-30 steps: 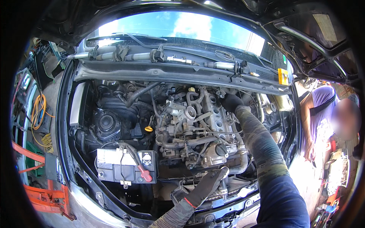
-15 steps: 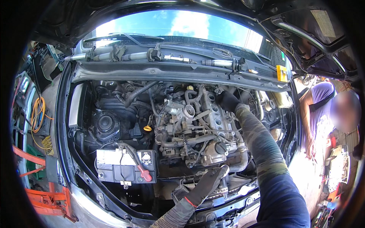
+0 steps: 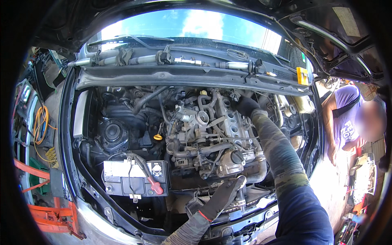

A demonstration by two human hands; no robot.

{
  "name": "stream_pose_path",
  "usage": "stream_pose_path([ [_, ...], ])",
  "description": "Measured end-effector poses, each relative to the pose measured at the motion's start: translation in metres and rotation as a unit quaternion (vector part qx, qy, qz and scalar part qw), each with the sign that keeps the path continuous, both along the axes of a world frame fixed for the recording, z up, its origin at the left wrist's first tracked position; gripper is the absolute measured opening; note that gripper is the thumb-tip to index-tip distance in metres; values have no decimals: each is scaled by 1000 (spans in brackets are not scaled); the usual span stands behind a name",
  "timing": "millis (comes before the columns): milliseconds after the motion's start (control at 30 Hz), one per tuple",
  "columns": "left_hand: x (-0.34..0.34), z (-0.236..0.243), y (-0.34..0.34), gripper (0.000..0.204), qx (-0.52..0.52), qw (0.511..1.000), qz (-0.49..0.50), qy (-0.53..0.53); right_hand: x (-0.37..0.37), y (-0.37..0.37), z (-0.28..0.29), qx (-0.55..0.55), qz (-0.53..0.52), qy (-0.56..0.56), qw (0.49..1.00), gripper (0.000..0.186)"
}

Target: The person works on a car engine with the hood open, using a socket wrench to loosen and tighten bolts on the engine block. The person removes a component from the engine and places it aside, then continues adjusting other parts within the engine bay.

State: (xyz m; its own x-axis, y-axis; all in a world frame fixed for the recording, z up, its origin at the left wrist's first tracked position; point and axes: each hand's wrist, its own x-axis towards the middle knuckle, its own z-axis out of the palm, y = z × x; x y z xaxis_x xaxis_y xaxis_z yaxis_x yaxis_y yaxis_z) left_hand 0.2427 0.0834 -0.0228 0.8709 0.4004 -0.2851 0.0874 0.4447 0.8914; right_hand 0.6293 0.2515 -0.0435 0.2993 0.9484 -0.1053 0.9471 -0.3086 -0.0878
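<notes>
Engine (image 3: 210,136) between my parted hands | left hand (image 3: 224,197) by pipe (image 3: 241,199) at engine's front, bracing, I'd guess, grip unclear | right hand (image 3: 247,107) at engine's far-right corner, fingers hidden, can't tell | tubes (image 3: 145,60) behind engine, likely parked

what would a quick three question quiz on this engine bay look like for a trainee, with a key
1. Multiple choice. What sits at the right end of the ledge below the windscreen?
a) a coiled orange hose
b) a small yellow box
c) a white rag

2. True or false. The gloved right hand is farther from the windscreen than the gloved left hand.

3. Fill in the blank. The cable boot at the battery is coloured ____.

Key
1. b
2. False: the right hand is nearer the windscreen, while the left hand is at the front of the bay.
3. red
</notes>
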Motion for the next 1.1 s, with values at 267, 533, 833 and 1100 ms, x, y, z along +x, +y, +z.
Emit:
stream_pose_path([
  [267,-1,-8,-8,63,30,997,32,-57,-5,2,11,-47,67,22,996,37],
  [533,-1,15,11,39,-78,994,-46,65,-30,-4,17,11,5,-15,1000,27],
  [833,0,31,18,47,-206,978,19,8,-94,-102,131,313,-112,27,943,16],
  [1100,-4,21,24,43,-301,945,111,-67,-193,-214,124,483,-245,712,447,22],
])
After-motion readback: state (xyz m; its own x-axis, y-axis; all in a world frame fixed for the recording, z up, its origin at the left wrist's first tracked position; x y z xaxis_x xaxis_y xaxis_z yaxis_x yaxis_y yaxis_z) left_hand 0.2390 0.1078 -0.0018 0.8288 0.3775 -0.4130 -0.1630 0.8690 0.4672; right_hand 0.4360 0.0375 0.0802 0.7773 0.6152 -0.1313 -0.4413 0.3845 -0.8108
